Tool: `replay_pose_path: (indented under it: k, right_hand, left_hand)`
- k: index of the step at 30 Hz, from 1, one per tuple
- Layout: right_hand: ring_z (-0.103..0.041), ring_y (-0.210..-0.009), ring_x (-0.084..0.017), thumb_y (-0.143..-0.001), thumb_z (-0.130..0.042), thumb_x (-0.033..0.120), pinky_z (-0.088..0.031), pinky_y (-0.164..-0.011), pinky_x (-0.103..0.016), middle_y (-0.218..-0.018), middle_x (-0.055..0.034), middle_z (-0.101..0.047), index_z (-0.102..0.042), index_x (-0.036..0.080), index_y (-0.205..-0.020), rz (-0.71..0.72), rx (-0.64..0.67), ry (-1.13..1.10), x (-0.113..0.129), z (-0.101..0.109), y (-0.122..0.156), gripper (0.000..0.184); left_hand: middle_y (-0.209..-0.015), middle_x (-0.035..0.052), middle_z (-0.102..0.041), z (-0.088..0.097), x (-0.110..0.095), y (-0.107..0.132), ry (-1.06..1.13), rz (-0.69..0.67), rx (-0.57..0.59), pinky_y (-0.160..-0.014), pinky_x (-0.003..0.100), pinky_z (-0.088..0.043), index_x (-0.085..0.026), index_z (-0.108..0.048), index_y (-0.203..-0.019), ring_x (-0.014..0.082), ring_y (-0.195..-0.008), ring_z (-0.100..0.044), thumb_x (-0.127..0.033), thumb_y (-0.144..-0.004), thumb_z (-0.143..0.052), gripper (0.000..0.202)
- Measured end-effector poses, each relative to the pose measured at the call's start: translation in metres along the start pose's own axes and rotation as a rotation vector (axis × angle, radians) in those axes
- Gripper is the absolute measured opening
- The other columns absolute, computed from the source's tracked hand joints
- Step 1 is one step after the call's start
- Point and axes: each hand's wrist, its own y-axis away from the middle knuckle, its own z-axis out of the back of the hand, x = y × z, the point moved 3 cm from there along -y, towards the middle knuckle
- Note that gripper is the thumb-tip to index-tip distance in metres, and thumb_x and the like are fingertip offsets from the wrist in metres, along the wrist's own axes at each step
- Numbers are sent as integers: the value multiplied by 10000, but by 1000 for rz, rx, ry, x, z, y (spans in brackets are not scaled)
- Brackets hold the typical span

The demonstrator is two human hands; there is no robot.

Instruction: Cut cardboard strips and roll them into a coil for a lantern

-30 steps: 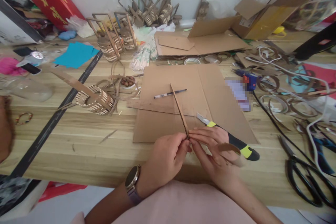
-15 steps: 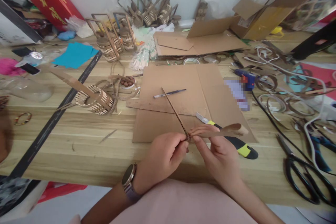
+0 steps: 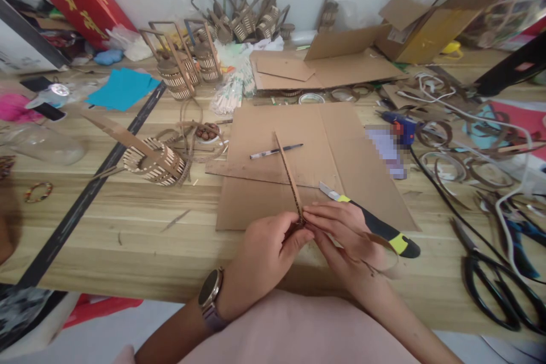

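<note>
Cardboard strip [image 3: 290, 179]: one, narrow, corrugated edge showing. Its near end is pinched where my two hands meet, just above the near edge of the cardboard sheet [image 3: 341, 142]. The rest slants up and away over the sheet, free end in the air.

Left hand [image 3: 267, 256]: thumb and forefinger pressed together on the strip's near end. One watch [image 3: 211, 296] on that wrist.

Right hand [image 3: 345, 233]: fingertips closed on the same end, touching the left fingertips. A curl of cardboard [image 3: 386, 250] shows past the palm; cannot tell whether it belongs to the same strip.

On the sheet: one pen [image 3: 276, 152], one ruler [image 3: 243, 171] lying across, and one utility knife [image 3: 375, 227] just beside my right hand, blade pointing away from me.

On the table [image 3: 128, 239]: one slatted basket [image 3: 153, 162] on its side at left, two upright baskets [image 3: 174, 74] behind it, and one pair of black scissors [image 3: 495, 284] at far right. More baskets are piled at the wall, count unclear.
</note>
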Motion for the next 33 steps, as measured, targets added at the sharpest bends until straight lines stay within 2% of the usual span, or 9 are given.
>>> replay_pose_path:
  k: [5, 9, 13, 18, 23, 27, 29, 33]
  right_hand:
    - [-729, -955, -218, -905, -639, 165, -544, -812, -415, -1003, -14, -785, -701, 277, -1046, -13, -31, 5, 0, -3, 2, 191]
    - [-733, -930, -208, -913, -629, 160, -534, -820, -402, -979, -15, -788, -679, 261, -1022, -2, -13, 32, 2, -2, 3, 157]
    - [-724, -962, -220, -895, -631, 136, -512, -851, -412, -993, -17, -782, -658, 263, -1069, 6, 19, 72, 4, 1, 5, 218]
    - [-717, -890, -211, -881, -631, 133, -502, -817, -390, -890, -14, -766, -627, 242, -1013, 25, -31, 126, 7, -1, 6, 171]
    - [-700, -822, -188, -912, -562, 161, -534, -760, -365, -809, 2, -716, -597, 255, -862, -152, -81, -25, 7, -3, 2, 112]
    - [-699, -829, -170, -935, -539, 165, -567, -714, -314, -819, -5, -699, -603, 247, -852, -305, -52, -178, 4, -3, 2, 133]
    - [-703, -832, -174, -933, -554, 168, -566, -720, -319, -822, -5, -711, -615, 248, -862, -279, -43, -146, 5, -2, 2, 124]
    - [-712, -850, -191, -930, -587, 182, -564, -764, -360, -844, -7, -741, -641, 256, -930, -139, -33, -21, 9, 1, 1, 92]
  left_hand:
    - [-729, 4, -697, -2, 1, 0, -32, 41, 8, -589, 232, -391, -183, -604, -825, 154, -645, -637, -233, -1006, -507, 211]
    - [-720, 9, -681, -2, 0, 0, -68, -25, 13, -600, 238, -395, -185, -558, -793, 155, -648, -631, -198, -1001, -468, 226]
    - [-720, 19, -665, -3, -2, 1, -95, -104, 9, -634, 249, -411, -188, -532, -777, 161, -671, -623, -189, -996, -436, 240]
    - [-695, 18, -629, -3, -4, 2, -99, -176, 5, -624, 248, -401, -190, -527, -759, 155, -651, -578, -172, -985, -422, 249]
    - [-712, 19, -646, -1, -4, 1, 30, -196, 20, -653, 235, -419, -187, -544, -766, 146, -676, -596, -176, -985, -426, 249]
    - [-737, 25, -672, 0, -3, 0, 89, -181, 45, -681, 228, -433, -179, -570, -786, 148, -710, -619, -178, -982, -436, 238]
    - [-740, 24, -676, 1, -3, 0, 86, -158, 40, -673, 226, -432, -176, -582, -805, 148, -706, -622, -197, -984, -450, 223]
    - [-800, 29, -702, 3, -2, 1, 52, -99, 19, -642, 225, -426, -170, -609, -897, 155, -721, -640, -303, -1000, -507, 197]
